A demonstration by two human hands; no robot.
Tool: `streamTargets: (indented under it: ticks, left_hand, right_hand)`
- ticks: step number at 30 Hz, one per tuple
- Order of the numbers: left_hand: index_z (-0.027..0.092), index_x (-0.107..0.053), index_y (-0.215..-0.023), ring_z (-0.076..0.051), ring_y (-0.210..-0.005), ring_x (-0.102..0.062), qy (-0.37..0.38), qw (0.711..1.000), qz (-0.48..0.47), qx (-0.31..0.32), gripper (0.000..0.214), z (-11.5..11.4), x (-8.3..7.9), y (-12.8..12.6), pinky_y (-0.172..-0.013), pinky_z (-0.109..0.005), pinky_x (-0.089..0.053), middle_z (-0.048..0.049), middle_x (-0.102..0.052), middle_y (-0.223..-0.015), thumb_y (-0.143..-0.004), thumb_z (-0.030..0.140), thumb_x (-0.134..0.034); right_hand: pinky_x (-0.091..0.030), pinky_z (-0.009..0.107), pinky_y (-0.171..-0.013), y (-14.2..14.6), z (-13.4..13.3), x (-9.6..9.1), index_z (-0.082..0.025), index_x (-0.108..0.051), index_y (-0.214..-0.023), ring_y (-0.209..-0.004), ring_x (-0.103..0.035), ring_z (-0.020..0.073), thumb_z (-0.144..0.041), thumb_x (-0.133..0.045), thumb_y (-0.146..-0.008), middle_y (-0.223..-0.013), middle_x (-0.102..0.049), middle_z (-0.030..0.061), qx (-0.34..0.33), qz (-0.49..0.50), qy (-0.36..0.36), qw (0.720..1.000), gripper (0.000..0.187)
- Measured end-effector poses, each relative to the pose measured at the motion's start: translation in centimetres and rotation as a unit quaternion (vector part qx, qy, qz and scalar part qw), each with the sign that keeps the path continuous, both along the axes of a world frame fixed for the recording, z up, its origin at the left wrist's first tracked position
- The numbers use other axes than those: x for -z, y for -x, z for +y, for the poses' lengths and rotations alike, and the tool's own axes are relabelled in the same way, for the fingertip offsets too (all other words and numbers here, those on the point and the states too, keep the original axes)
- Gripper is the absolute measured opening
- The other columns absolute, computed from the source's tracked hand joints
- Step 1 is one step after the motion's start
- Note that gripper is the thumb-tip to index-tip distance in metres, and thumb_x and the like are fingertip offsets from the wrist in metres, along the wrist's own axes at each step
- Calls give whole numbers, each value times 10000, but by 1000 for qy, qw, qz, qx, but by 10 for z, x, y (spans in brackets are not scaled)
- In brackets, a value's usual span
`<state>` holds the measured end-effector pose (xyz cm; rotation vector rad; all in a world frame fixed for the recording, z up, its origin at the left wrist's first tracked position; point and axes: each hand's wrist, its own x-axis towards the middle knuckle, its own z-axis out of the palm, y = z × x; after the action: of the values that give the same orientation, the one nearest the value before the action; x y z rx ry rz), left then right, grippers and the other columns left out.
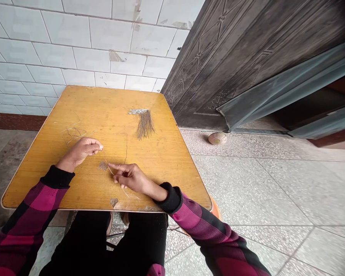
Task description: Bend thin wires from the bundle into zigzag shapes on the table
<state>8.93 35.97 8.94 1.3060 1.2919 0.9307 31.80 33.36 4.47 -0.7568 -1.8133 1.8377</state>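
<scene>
My left hand (pixel 84 150) is over the left half of the wooden table, thumb and fingertips pinched on the end of a thin wire (pixel 127 193). From there the wire runs down to my right hand (pixel 130 177), passing between its extended index finger and thumb. Its pale tail sticks out below the right hand. A loose tangle of thin wires (pixel 74 133) lies just behind my left hand. Another dark, bent wire (pixel 127 147) rests on the tabletop behind my right hand. Farther back, a bundle of thin strands (pixel 145 124) is laid out, silvery along one end and brown along the other.
The yellow table (pixel 103 103) has chipped patches near its front edge. White wall tiles (pixel 112 34) rise behind it. At right are a dark carved door (pixel 207 76), a grey-green curtain (pixel 276 84) and a roundish object (pixel 217 138) on the floor. My legs are under the front edge.
</scene>
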Motion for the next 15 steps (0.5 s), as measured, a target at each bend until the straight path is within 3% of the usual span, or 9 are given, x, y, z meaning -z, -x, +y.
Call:
streamTargets:
  ticks: [5,15]
  left_hand:
    - [143,-543,-513,-65,-456,-330,-3,1000,-9,-17,256,1,0,0,-465,-223,-218,16,-460,-484,-626,351,-642]
    - [130,-550,-541,-55,-472,-346,-42,995,-57,-74,238,2,-2,14,-457,-215,-207,21,-451,-514,-648,300,-677]
  right_hand:
    - [-465,184,-469,0,1,-1,-176,-464,-1385,-487,-532,54,-262,-649,-797,-719,-616,-29,4,-5,37,999,622]
    - [-479,188,-471,0,4,-4,-117,-605,-1153,-482,-561,57,-256,-658,-787,-713,-653,-9,-19,-26,92,995,395]
